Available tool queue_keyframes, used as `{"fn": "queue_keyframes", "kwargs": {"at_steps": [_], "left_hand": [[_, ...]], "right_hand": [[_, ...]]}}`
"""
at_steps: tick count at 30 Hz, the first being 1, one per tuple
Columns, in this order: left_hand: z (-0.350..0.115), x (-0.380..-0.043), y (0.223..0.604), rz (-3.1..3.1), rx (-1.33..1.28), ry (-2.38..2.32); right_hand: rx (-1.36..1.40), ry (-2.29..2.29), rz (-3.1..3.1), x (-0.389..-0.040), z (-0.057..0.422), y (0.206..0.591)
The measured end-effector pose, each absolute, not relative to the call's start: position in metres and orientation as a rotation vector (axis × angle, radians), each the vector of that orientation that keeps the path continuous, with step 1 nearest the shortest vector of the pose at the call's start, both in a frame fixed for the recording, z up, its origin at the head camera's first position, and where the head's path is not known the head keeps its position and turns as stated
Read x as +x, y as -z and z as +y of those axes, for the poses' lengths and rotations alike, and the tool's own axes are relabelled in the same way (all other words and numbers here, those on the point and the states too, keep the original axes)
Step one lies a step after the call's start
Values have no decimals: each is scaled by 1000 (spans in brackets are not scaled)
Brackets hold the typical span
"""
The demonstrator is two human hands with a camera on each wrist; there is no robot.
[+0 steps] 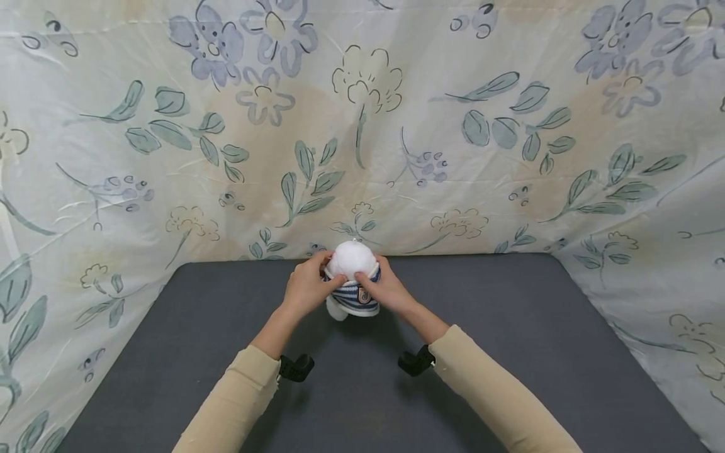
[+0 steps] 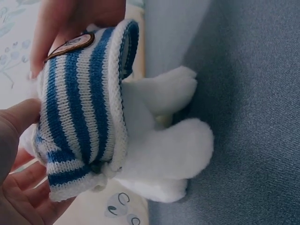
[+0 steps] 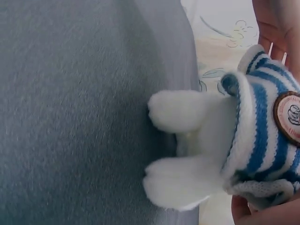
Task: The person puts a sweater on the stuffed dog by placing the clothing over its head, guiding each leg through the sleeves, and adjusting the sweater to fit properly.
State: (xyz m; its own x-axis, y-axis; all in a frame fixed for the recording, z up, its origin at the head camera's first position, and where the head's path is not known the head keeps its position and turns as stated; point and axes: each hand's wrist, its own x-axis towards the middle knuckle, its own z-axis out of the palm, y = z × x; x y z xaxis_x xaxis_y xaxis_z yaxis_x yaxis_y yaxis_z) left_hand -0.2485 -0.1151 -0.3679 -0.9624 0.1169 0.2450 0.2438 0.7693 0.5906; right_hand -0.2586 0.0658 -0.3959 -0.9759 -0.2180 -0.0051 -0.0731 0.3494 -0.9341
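Observation:
A white plush toy (image 1: 352,257) in a blue-and-white striped knitted sweater (image 2: 84,98) is held upright between both hands near the table's far edge. My left hand (image 1: 306,286) grips its left side, thumb across the front of the sweater's top. On the other side my right hand (image 1: 392,289) grips it likewise, and the two thumbs nearly meet below the round white head. A round brown-rimmed patch (image 3: 289,117) sits on the sweater's front. Fluffy white legs (image 2: 178,150) stick out under the hem, close over the table. The toy's back is hidden.
The dark grey table (image 1: 362,390) spreads out around the arms. Behind it and along both sides hangs a floral cloth (image 1: 396,138). Black wrist devices (image 1: 297,368) are worn below the beige sleeves (image 1: 498,390).

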Motion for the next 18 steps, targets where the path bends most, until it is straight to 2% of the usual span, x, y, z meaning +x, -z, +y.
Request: {"fn": "queue_keyframes", "kwargs": {"at_steps": [18], "left_hand": [[-113,-250,374,-2722,-165,990]], "right_hand": [[-95,1802,2270,-247,57,384]]}}
